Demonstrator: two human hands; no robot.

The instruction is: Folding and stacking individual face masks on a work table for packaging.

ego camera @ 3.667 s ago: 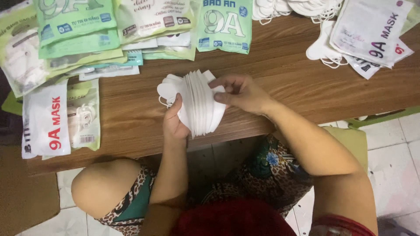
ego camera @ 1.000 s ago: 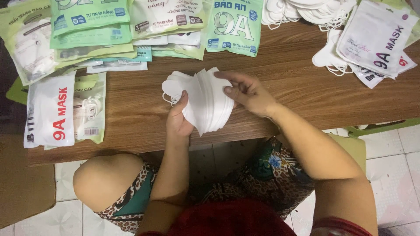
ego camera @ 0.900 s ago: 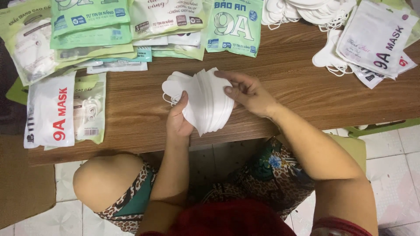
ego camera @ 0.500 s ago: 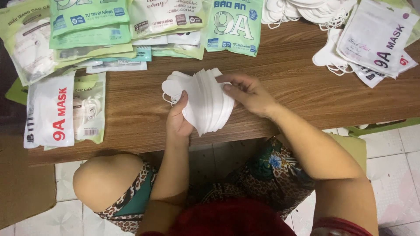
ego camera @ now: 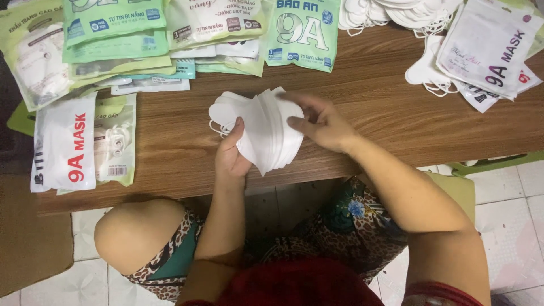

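The left hand (ego camera: 231,154) grips a mask stack (ego camera: 266,130) from below (fanned, white) over the counter (ego camera: 362,113); the right hand (ego camera: 320,122) pinches its top edge.

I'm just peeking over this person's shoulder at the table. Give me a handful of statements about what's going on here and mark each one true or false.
1. Both hands hold one stack of white masks. True: the left hand grips it from below and the right hand steadies its far side.
2. The stack lies flat on the floor. False: it is held over the near edge of the wooden table.
3. Green packets lie along the far side of the table. True.
4. The table is glass. False: it is brown wood.
5. Loose white masks are heaped at the far right. True.
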